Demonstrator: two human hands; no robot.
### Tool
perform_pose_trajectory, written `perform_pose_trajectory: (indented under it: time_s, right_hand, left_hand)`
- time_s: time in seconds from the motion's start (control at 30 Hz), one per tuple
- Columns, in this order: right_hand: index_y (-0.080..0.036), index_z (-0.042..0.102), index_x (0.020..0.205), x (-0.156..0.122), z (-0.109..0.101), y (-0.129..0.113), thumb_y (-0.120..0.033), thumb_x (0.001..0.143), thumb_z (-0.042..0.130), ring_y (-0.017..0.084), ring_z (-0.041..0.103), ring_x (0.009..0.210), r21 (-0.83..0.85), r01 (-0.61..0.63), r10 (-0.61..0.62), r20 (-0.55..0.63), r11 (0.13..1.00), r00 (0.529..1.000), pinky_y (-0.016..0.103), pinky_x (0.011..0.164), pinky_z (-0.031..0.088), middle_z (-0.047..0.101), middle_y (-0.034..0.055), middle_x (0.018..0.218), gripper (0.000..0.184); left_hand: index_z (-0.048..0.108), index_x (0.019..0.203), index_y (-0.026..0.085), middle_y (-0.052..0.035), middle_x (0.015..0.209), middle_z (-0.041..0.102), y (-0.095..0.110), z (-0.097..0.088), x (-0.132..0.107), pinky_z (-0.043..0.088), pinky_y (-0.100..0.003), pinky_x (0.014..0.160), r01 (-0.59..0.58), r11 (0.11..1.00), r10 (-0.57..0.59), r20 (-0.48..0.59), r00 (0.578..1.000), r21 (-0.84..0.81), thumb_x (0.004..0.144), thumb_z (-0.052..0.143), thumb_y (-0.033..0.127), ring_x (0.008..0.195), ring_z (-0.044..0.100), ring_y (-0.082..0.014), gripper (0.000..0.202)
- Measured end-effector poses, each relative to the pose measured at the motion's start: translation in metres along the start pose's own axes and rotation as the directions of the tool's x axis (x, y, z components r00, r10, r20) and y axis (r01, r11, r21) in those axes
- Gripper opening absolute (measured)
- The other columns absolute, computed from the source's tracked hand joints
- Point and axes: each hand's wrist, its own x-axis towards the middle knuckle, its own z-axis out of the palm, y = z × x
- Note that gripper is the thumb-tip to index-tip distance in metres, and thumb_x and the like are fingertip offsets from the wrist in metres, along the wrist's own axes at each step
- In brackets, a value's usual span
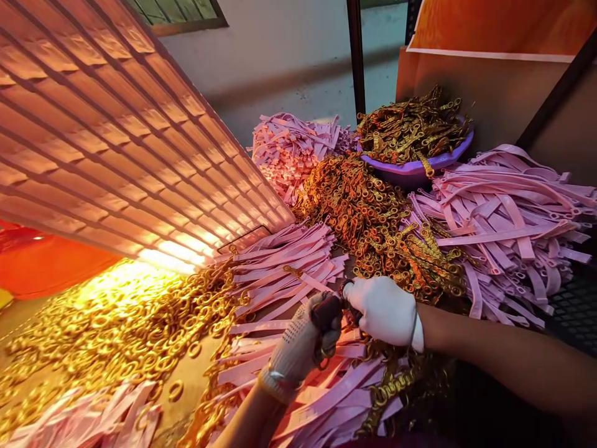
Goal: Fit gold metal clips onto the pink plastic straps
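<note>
My left hand [298,339], in a dotted knit glove, is closed around a dark red handle [326,311] that looks like that of pliers. A gold ring [325,363] hangs below its fingers. My right hand [385,308], in a white glove, grips a second dark-handled tool [349,294], also apparently pliers. The two tools meet between the hands, and their jaws are hidden. From there a pink strap [317,283] runs up and left, a gold clasp [293,271] at its far end. More pink straps [317,410] lie beneath my hands.
Loose gold rings [140,323] spread across the left, under a slanted ribbed pink panel [116,137]. Gold clasps [359,211] are heaped behind my hands. A purple basin [415,165] full of clasps stands at the back; pink straps [508,218] pile up at right.
</note>
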Motion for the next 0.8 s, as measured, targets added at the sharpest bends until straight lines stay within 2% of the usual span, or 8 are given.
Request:
perform_pose_trajectory:
  time_s: [0.03,0.1,0.17,0.23,0.33,0.4,0.6,0.8]
  right_hand:
    - [-0.017,0.06,0.102,0.0,0.002,0.0,-0.014,0.084,0.05,0.024,0.067,0.083,-0.013,-0.001,0.001,-0.01,1.0,1.0,0.03,0.063,0.046,0.069,0.0086,0.094,0.021]
    - [-0.016,0.059,0.1,0.001,0.006,0.001,-0.014,0.086,0.049,0.023,0.066,0.079,-0.055,0.009,-0.011,-0.04,0.998,0.999,0.029,0.06,0.045,0.067,0.0093,0.091,0.017]
    - [-0.015,0.057,0.099,0.002,0.01,0.001,-0.015,0.09,0.046,0.022,0.065,0.078,-0.11,0.022,-0.03,-0.069,0.994,0.997,0.029,0.059,0.045,0.066,0.011,0.089,0.015]
    - [-0.015,0.056,0.099,0.004,0.01,0.001,-0.014,0.093,0.042,0.022,0.065,0.079,-0.15,0.044,-0.056,-0.082,0.988,0.995,0.029,0.06,0.046,0.065,0.0115,0.089,0.016]
    - [-0.016,0.054,0.102,0.005,0.003,-0.002,-0.012,0.091,0.044,0.023,0.067,0.084,-0.15,0.059,-0.072,-0.087,0.987,0.994,0.029,0.064,0.048,0.066,0.0105,0.092,0.016]
    - [-0.017,0.054,0.106,0.006,-0.004,-0.003,-0.013,0.087,0.05,0.024,0.069,0.085,-0.117,0.042,-0.049,-0.06,0.992,0.997,0.029,0.063,0.048,0.068,0.0098,0.093,0.02]
    - [-0.017,0.056,0.106,0.009,-0.002,0.001,-0.021,0.082,0.055,0.028,0.072,0.072,-0.002,-0.103,0.102,0.173,0.995,0.98,0.029,0.051,0.042,0.072,0.0092,0.08,0.024]
    - [-0.014,0.057,0.099,0.003,0.016,0.003,-0.029,0.085,0.057,0.03,0.072,0.071,-0.065,0.036,-0.028,0.123,0.997,0.992,0.031,0.054,0.047,0.071,0.0104,0.077,0.02]
  left_hand:
    - [0.052,0.074,0.019,0.0055,0.05,0.045,0.003,0.001,-0.001,0.028,-0.018,0.036,-0.062,0.986,0.065,-0.015,0.998,0.155,0.085,0.059,0.055,0.038,0.034,-0.0069,0.039]
    - [0.058,0.075,0.018,0.0024,0.053,0.05,0.007,0.003,0.0,0.039,-0.02,0.046,-0.204,0.873,0.235,-0.014,0.972,0.444,0.089,0.057,0.048,0.047,0.046,-0.0102,0.033]
    - [0.064,0.077,0.017,-0.0017,0.065,0.061,0.007,0.003,0.003,0.046,-0.022,0.06,-0.313,0.744,0.361,0.04,0.932,0.591,0.089,0.057,0.041,0.063,0.055,-0.0132,0.027]
    - [0.064,0.076,0.016,-0.0027,0.068,0.062,0.005,0.0,0.007,0.045,-0.023,0.06,-0.327,0.73,0.346,0.088,0.934,0.6,0.088,0.055,0.039,0.063,0.054,-0.0131,0.027]
    - [0.058,0.073,0.017,0.0021,0.056,0.052,0.002,-0.006,0.008,0.033,-0.02,0.043,-0.192,0.869,0.192,0.047,0.98,0.456,0.088,0.053,0.044,0.046,0.04,-0.0091,0.03]
    - [0.056,0.074,0.018,0.0044,0.052,0.047,0.002,-0.008,0.005,0.031,-0.02,0.039,-0.15,0.921,0.161,-0.002,0.987,0.36,0.088,0.053,0.047,0.041,0.037,-0.0084,0.032]
    - [0.058,0.07,0.017,0.0038,0.049,0.046,-0.003,0.0,-0.003,0.031,-0.019,0.041,-0.227,0.854,0.255,0.004,0.967,0.467,0.092,0.051,0.046,0.042,0.039,-0.0084,0.037]
    - [0.063,0.069,0.017,0.001,0.052,0.053,-0.013,0.001,-0.001,0.032,-0.019,0.046,-0.214,0.809,0.244,0.017,0.97,0.547,0.093,0.052,0.039,0.047,0.041,-0.0095,0.035]
